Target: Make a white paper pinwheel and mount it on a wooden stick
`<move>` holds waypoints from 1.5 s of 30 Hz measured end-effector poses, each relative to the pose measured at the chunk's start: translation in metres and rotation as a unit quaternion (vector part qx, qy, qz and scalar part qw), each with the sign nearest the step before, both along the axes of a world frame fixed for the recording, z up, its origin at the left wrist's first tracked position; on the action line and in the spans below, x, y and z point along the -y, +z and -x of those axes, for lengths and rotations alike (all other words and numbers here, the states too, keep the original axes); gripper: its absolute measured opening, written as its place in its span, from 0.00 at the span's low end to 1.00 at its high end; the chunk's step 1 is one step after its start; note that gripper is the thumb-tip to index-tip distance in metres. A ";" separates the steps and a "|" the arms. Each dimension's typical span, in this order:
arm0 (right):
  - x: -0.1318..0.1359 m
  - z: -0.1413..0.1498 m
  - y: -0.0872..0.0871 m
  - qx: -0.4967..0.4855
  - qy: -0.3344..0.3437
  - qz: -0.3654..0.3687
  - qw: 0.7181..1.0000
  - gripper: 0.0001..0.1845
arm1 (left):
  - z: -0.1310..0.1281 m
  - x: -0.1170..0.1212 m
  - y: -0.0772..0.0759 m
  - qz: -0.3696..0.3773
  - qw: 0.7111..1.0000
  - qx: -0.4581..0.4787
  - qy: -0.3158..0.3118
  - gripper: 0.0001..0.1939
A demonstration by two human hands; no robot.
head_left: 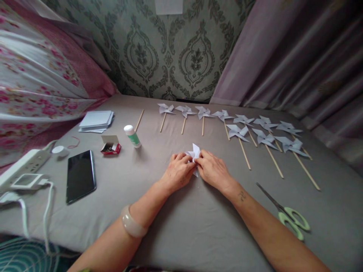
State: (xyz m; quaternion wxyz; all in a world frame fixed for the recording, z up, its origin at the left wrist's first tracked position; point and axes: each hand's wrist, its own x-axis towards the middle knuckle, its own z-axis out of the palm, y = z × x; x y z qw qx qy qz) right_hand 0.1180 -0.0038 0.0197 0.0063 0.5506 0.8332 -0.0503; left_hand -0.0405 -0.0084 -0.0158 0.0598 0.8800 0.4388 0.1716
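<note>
Between my two hands is a white paper pinwheel (194, 150), folded into pointed blades and with no stick visible on it. My left hand (178, 170) pinches it from the left, fingers closed over its edge. From the right, my right hand (213, 169) grips the paper near its centre with thumb and fingertips. The fingers cover much of the middle. A glue stick (132, 136) with a white cap stands to the left of my hands, and a bare wooden stick (139, 120) lies behind it. Green-handled scissors (286, 215) lie near my right forearm.
Several finished pinwheels on sticks (238, 132) lie along the back and right. At the left are a paper stack (96, 120), a small red box (110, 147) of tiny metal pieces, a phone (81, 176) and a power strip (24, 166) with cables. A patterned wall (168, 49) rises behind.
</note>
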 end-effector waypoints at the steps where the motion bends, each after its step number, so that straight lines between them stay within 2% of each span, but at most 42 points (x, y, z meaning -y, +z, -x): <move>1: 0.000 0.000 0.003 0.017 0.017 -0.002 1.000 0.16 | 0.001 0.000 0.001 0.006 1.000 0.007 -0.002 0.14; 4: -0.005 0.000 0.013 0.058 0.067 0.023 0.996 0.16 | 0.005 0.000 0.003 0.014 0.998 0.061 0.003 0.13; 8: -0.019 0.003 0.025 0.076 0.104 0.068 0.989 0.16 | 0.010 -0.003 0.007 0.014 0.977 0.193 0.089 0.11; 12: -0.026 0.004 0.026 0.087 0.111 0.077 0.987 0.13 | 0.014 -0.006 0.015 0.003 0.939 0.291 0.186 0.10; 16: -0.028 0.006 0.022 0.097 0.111 0.082 0.986 0.12 | 0.018 -0.008 0.019 -0.007 0.917 0.323 0.234 0.10; 26: -0.034 0.016 0.033 0.116 0.081 0.105 0.984 0.13 | 0.015 -0.010 0.015 0.016 0.923 0.311 0.228 0.10; 30: -0.039 0.006 0.034 0.072 0.090 0.130 0.985 0.16 | 0.017 -0.012 0.013 0.000 0.926 0.301 0.225 0.10; 38: -0.029 -0.024 0.027 -0.088 0.060 0.056 0.993 0.22 | 0.021 -0.019 0.004 -0.003 0.922 0.310 0.230 0.12; 42: -0.018 -0.028 0.020 -0.100 0.027 0.035 0.994 0.21 | 0.022 -0.019 0.002 -0.006 0.925 0.308 0.222 0.12; 45: -0.011 -0.024 0.014 -0.089 0.029 0.027 0.995 0.21 | 0.023 -0.020 0.002 -0.005 0.927 0.302 0.223 0.13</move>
